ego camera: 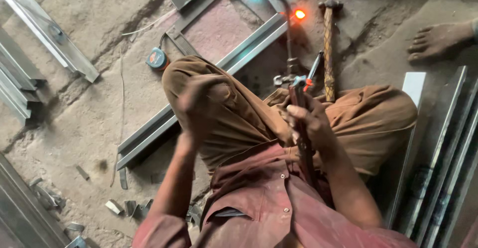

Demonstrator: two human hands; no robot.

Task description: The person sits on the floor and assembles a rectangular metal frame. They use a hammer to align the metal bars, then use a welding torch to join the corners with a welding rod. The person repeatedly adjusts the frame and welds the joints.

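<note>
Steel frame (pixel 249 46) lies flat on concrete floor (pixel 89 103), far of my knees, one corner glowing orange. My right hand (pixel 311 126) wrapped tight round gas torch (pixel 294 78) handle, nozzle reaching far, blue flame over frame. My left hand (pixel 196 106) blurred above left knee, grip unclear. Hammer (pixel 328 49) just right of torch. Tape measure (pixel 157 58) left of frame.
</note>
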